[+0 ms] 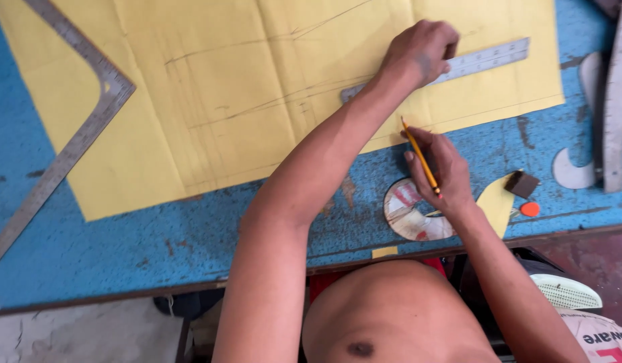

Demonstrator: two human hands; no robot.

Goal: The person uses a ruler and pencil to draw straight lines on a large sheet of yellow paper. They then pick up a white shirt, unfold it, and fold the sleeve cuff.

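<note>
A large yellow sheet of paper point(210, 101) with faint pencil lines lies on a blue table point(156, 249). My left hand point(422, 50) reaches across it and presses down on a straight metal ruler point(489, 59) near the sheet's right edge. My right hand point(442, 168) holds a yellow pencil point(420, 158), its tip touching the paper's lower edge just below the ruler.
A metal L-square point(69, 144) lies at the left, partly on the paper. A roll of tape point(408, 212), a small brown block point(523, 183), an orange dot point(529, 209) and a yellow paper scrap point(497, 205) sit near the front edge. Curved rulers point(610, 107) lie at far right.
</note>
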